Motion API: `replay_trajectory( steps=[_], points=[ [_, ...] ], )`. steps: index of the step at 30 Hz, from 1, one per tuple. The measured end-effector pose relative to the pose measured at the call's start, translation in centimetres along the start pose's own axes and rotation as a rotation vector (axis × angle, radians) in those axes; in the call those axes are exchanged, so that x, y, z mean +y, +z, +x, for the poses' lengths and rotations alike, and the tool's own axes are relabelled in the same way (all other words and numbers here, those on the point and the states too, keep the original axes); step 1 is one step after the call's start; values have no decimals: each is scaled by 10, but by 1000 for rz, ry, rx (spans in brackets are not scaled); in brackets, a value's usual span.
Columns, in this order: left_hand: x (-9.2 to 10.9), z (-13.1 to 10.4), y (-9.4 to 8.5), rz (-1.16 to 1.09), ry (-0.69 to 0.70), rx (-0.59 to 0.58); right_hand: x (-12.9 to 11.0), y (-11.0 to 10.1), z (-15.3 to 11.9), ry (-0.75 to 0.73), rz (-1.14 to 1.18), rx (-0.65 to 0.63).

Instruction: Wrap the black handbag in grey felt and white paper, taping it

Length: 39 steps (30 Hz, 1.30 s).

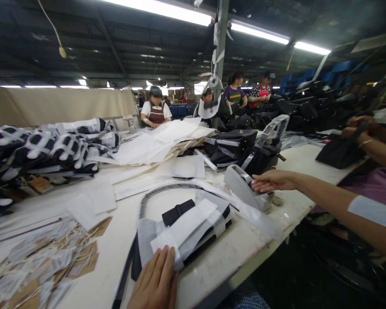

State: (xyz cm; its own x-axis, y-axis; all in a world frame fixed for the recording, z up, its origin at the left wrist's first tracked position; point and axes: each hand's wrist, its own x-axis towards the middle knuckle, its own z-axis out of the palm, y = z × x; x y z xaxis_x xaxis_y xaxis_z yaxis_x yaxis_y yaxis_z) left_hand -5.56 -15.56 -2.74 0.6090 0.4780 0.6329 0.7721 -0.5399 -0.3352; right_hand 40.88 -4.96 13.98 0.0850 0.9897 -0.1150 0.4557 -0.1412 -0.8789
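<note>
A black handbag [172,213] lies on the table in front of me, partly covered with white tissue and a folded white paper strip [193,221]. Its long wrapped strap [141,210] curves out behind and to the left. My left hand [156,279] rests flat on the bag's near left end, fingers stretched out. Farther right, my right hand [272,181] reaches to a grey tape dispenser [239,186]. Its fingers are extended, with the tips beside the dispenser's front; whether they touch tape cannot be made out. A translucent plastic strip [259,219] lies between bag and dispenser.
Paper tags with strings [48,266] lie at the near left, below wrapped black bags [45,148]. White sheets [161,139] are piled centrally, beside more black bags [234,143]. At right, a co-worker's hands [362,128] hold a black bag [339,150]. Other people work behind.
</note>
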Motion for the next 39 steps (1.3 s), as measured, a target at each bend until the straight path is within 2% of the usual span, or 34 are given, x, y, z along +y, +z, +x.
replay_trajectory(
  steps=[3,7,12,15,19,24,28,30,32,34,37,39],
  points=[
    [0,0,0,-6,-1,3,-2,-1,-6,128,116,-63],
    [1,2,-1,-16,-5,-7,-8,-10,-20,195,242,-4],
    [0,2,-3,-24,-8,-21,-8,-23,-55,271,298,65],
    [-2,1,-3,-29,-11,-23,11,-24,-80,341,300,68],
    [-3,1,-4,-49,-12,-30,51,-12,-99,387,329,120],
    [-4,3,-5,-69,-12,-33,98,9,-89,274,59,203],
    [-6,4,-5,-76,1,-27,119,10,-79,190,-107,253],
    [-6,4,-6,-87,0,-30,120,3,-83,58,-298,291],
    [-4,4,-7,-104,-24,-43,114,-5,-92,-187,-586,298],
    [-2,4,-8,-117,-55,-53,100,-9,-102,-472,-847,238],
    [0,6,-12,-137,-66,-56,67,-3,-107,-799,-1005,98],
    [1,8,-17,-157,-87,-76,43,13,-103,-973,-1030,25]
  ],
)
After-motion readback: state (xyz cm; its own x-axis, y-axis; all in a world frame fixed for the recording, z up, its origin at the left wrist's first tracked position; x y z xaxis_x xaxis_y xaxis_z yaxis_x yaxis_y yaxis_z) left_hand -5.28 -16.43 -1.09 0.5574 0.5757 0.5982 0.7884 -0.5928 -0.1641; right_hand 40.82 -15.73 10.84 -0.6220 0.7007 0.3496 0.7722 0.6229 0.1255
